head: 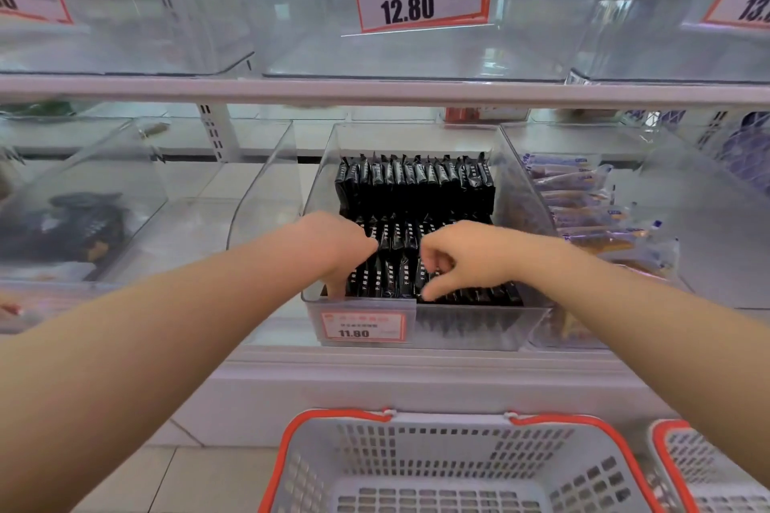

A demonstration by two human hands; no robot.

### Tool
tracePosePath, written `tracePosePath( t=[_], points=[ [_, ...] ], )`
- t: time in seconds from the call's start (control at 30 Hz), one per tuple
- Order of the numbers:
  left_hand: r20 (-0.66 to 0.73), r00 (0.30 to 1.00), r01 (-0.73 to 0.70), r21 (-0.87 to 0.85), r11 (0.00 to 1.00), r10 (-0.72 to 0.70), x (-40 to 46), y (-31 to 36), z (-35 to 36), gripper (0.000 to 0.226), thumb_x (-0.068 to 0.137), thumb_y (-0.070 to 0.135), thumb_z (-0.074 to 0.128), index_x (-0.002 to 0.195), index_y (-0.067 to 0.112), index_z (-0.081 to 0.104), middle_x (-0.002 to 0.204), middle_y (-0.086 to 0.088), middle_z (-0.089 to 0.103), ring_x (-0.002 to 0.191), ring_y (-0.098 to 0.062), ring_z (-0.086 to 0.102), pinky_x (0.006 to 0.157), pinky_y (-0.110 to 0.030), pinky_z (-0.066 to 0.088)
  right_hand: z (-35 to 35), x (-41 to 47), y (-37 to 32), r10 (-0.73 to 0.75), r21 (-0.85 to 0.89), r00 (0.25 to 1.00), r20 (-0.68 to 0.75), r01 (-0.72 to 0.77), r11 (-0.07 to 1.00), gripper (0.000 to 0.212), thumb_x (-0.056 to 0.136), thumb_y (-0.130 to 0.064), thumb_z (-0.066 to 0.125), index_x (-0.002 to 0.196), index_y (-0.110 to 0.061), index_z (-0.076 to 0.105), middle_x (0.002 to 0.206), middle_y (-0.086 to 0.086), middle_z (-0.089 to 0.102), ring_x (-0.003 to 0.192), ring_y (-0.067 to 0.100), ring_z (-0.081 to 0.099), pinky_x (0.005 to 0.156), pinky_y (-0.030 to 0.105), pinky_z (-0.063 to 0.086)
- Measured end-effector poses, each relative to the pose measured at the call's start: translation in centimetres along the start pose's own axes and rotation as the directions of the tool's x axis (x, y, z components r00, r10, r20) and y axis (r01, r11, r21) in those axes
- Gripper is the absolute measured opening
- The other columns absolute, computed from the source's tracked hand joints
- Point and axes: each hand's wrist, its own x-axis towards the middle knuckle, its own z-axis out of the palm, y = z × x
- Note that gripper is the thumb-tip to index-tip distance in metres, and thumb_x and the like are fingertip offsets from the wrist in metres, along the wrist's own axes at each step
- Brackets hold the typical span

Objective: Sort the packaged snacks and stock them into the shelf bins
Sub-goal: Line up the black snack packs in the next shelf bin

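— Now, from the head camera: what are the two hands doing in that clear bin [316, 196] on the lower shelf?

— Both reach in over its front wall. The left hand [337, 246] is curled down at the near-left corner, its fingertips hidden among the black snack packets [416, 187]; I'd judge it is steadying the front row, though whether it grasps one I cannot tell. The right hand [462, 254] has its fingers bent, thumb and forefinger pinching at a packet top in the front row.

— And the packets stand on edge?

— Upright, in tight rows front to back, likely so more fit and the faces read. The back row looks done; the front rows are being squared up behind the price tag [362, 327] marked 11.80.

— Anything left to stock?

— The red-rimmed basket [287, 454] below appears bare inside, a second basket [666, 441] just beside it. Purple-wrapped snacks [583, 196] fill the neighbouring bin to the right.
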Motion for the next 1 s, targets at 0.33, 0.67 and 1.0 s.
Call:
tracePosePath(
  t=[0.33,0.67,1.0],
  points=[
    [0.059,0.998,-0.009,0.012,1.000,0.008,-0.4,-0.4,-0.3,0.057,0.074,0.047,0.070,0.120,0.020,0.051,0.111,0.001,0.059,0.097,-0.022,0.060,0.081,-0.036,0.053,2.2,4.5,-3.9,-0.120,-0.010,0.993,-0.016,0.120,0.993,0.024,0.081,-0.032,0.068,0.094,-0.018,0.053,0.092,-0.004,0.046,0.083,0.017,0.045,0.073,0.030,0.044],
    [-0.159,0.987,0.041,0.067,0.997,-0.030,0.1,-0.2,0.9,0.054,0.071,0.042,0.075,0.113,0.017,0.052,0.103,0.001,0.061,0.092,-0.022,0.063,0.070,-0.034,0.052,3.0,4.6,-3.6,-0.050,-0.109,0.991,-0.126,0.037,0.993,0.024,0.082,-0.032,0.066,0.094,-0.014,0.055,0.101,0.003,0.053,0.091,0.022,0.052,0.076,0.034,0.048],
    [-0.485,0.875,-0.128,-0.244,0.961,-0.006,-2.5,3.9,-2.5,0.019,0.094,0.026,0.044,0.108,0.015,0.051,0.105,-0.003,0.057,0.098,-0.025,0.058,0.067,-0.035,0.046,-1.1,-5.2,-1.6,0.007,0.257,0.872,-0.489,0.137,0.957,0.004,0.085,-0.029,0.059,0.082,-0.028,0.059,0.079,-0.015,0.062,0.075,0.002,0.057,0.065,0.014,0.044]
  ],
)
